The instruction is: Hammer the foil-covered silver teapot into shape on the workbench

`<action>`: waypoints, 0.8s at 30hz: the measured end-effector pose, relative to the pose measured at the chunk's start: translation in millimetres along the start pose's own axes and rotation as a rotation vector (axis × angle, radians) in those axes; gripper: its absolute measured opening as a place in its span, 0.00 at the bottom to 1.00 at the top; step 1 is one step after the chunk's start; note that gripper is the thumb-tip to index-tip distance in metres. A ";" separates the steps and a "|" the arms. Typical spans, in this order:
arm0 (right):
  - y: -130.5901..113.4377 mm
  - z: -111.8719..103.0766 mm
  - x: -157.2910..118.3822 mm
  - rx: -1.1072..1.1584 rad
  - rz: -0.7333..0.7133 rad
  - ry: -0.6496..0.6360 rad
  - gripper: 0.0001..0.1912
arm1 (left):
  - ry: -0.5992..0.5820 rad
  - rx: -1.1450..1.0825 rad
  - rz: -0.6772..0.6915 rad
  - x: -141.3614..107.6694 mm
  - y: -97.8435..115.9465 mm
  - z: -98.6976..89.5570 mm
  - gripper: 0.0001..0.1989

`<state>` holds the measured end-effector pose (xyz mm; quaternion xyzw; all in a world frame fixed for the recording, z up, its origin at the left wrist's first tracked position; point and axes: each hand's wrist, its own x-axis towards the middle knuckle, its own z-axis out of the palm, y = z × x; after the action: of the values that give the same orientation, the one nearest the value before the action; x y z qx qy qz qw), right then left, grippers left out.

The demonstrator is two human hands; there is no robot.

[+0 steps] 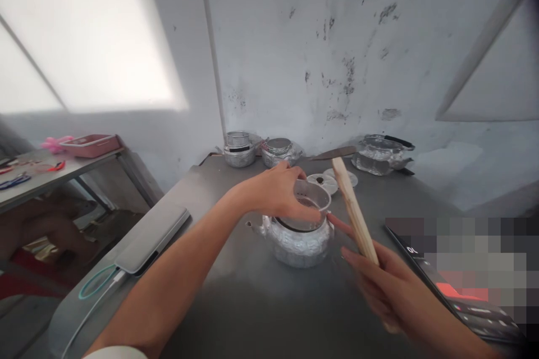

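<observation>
A silver metal teapot [301, 244] stands on the grey table, its spout pointing left. In its mouth sits a metal strainer cup [316, 197]. My left hand [280, 190] reaches over the cup from the left, fingers curved around its rim. My right hand [387, 280] holds a pale wooden stick [356, 210] upright and slightly tilted, with the index finger stretched toward the teapot's right side. Just behind the teapot lie round metal lids [323, 182].
Silver pots [239, 154] stand at the back left, another dented pot [377, 160] at the back right beside a flat blade-like piece [337, 152]. A grey power bank [151, 238] with a cable lies left. A tablet [421, 263] lies right. A pink tray [92, 145] is on a side table.
</observation>
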<state>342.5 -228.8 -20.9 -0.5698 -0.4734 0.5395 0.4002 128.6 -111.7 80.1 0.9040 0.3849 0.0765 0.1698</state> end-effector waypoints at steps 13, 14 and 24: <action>-10.1 -9.4 -2.7 0.048 0.008 0.011 0.38 | 0.570 0.100 -0.413 4.6 -102.5 -20.9 0.45; -10.5 -9.9 -2.5 0.051 0.011 0.012 0.39 | 0.560 0.105 -0.491 7.0 -120.9 -18.1 0.46; 1.6 -15.4 5.1 0.132 0.031 0.008 0.35 | 0.378 0.089 -0.526 16.5 -200.2 18.6 0.44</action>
<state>357.9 -223.4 -22.1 -0.5517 -0.4265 0.5732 0.4304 10.9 24.9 -10.3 0.7500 0.6328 0.1797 0.0695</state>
